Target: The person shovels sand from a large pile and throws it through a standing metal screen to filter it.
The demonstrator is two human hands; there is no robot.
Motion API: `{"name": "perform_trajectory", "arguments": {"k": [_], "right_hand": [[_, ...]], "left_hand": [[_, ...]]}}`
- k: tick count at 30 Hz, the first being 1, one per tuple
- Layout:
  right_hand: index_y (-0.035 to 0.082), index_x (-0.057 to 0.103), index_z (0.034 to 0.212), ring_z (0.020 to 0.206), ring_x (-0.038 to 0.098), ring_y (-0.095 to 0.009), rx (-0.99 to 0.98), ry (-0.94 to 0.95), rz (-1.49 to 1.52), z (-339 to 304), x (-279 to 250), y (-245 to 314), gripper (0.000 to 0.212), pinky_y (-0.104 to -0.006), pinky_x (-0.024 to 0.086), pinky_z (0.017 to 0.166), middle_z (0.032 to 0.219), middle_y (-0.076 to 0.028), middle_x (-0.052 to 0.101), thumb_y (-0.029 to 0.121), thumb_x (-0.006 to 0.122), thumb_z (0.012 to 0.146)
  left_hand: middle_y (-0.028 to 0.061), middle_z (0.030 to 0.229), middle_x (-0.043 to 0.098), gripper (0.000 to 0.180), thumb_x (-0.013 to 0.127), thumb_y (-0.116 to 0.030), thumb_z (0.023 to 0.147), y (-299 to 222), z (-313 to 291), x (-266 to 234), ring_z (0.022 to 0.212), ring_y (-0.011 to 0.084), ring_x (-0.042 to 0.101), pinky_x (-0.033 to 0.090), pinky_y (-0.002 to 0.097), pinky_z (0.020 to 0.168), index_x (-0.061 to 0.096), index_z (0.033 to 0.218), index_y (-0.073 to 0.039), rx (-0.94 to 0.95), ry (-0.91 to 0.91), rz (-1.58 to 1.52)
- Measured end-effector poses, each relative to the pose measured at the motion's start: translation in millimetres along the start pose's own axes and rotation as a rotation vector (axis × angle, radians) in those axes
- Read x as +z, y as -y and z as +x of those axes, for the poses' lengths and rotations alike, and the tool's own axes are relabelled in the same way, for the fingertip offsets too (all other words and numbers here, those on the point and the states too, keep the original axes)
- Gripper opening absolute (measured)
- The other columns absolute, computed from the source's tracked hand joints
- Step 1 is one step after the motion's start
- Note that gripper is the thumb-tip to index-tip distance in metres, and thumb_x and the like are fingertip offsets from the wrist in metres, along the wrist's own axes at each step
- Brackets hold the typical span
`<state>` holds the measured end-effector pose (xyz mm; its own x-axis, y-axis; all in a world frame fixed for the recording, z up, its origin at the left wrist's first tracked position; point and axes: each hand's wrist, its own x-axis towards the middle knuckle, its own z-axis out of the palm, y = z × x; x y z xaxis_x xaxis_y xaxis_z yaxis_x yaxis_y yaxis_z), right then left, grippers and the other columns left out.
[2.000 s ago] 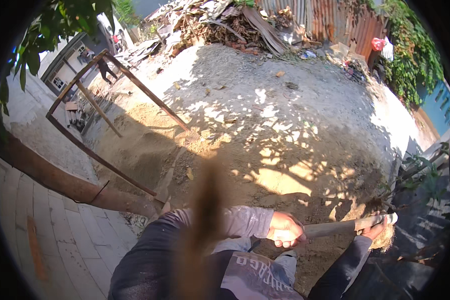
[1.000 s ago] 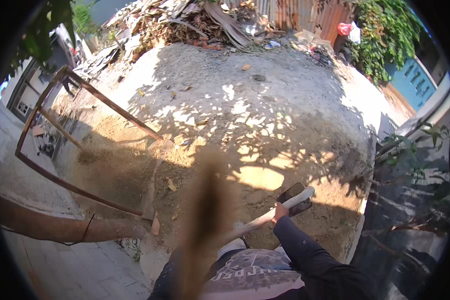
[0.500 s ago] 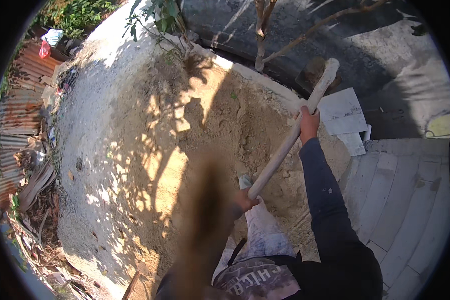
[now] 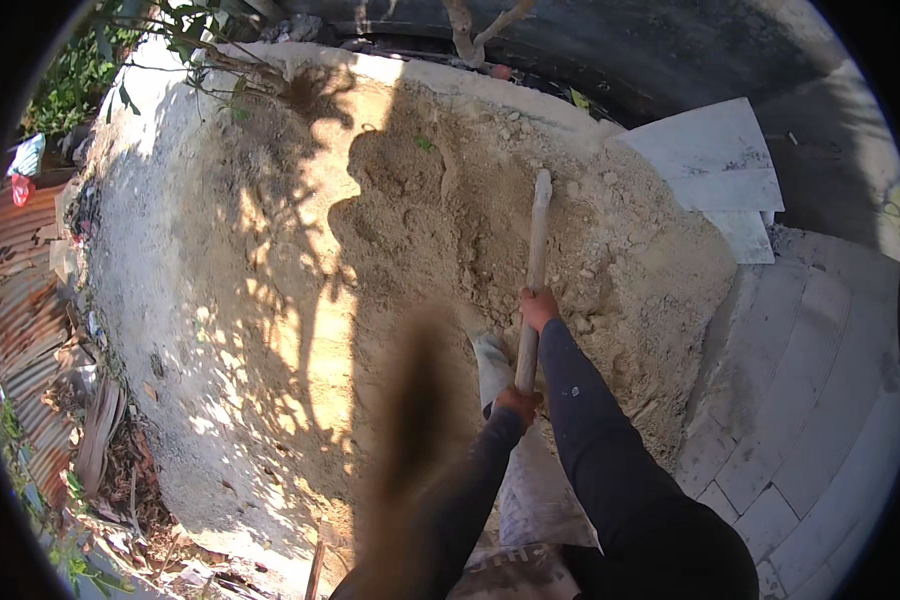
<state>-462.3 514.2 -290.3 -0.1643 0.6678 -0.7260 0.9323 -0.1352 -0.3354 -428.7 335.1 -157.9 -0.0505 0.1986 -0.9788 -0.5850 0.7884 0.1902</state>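
Both my hands grip the pale wooden handle of a hoe [image 4: 537,240], which points away from me over the dug soil [image 4: 590,290]. My right hand [image 4: 540,309] is closed round the middle of the handle. Lower down, close to my body, my left hand [image 4: 520,403] wraps the near end. The far end of the handle is down at the loose earth, and the blade cannot be made out there. My pale trouser leg [image 4: 540,490] shows below my hands.
Grey paving blocks [image 4: 770,400] border the dirt on the right, near pale flat sheets [image 4: 710,150]. A dark wall and thin tree trunk [image 4: 463,35] stand at the far side. Rusty corrugated sheets [image 4: 30,300] lie left. A blurred brown shape [image 4: 415,400] covers part of the view.
The hoe has swung down from its raised, rightward slant to the soil, now pointing nearly straight ahead. My right hand has come lower and left, nearer my left hand. The view has shifted.
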Motion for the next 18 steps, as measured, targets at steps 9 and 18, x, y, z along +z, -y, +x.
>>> {"name": "perform_trajectory", "arguments": {"k": [9, 18], "right_hand": [[0.003, 0.046, 0.112, 0.060, 0.056, -0.022, 0.183, 0.603, 0.657, -59, -94, 120, 0.027, -0.0403, 0.050, 0.055, 0.080, -0.011, 0.053, 0.024, 0.054, 0.097], [0.004, 0.050, 0.107, 0.076, 0.061, -0.027, 0.090, 0.698, 1.012, -238, -133, 231, 0.040, -0.0439, 0.053, 0.070, 0.092, -0.012, 0.060, 0.041, 0.054, 0.091]], "left_hand": [[0.0137, 0.073, 0.063, 0.021, 0.065, -0.016, 0.087, -156, -149, -56, 0.058, 0.0228, 0.063, 0.054, 0.0366, 0.052, 0.063, 0.086, 0.005, 0.138, 0.414, -0.484], [0.0081, 0.070, 0.060, 0.016, 0.061, -0.019, 0.087, -157, -388, -156, 0.058, 0.0185, 0.060, 0.054, 0.0317, 0.050, 0.058, 0.083, -0.004, 0.287, 0.348, -0.413]]}}
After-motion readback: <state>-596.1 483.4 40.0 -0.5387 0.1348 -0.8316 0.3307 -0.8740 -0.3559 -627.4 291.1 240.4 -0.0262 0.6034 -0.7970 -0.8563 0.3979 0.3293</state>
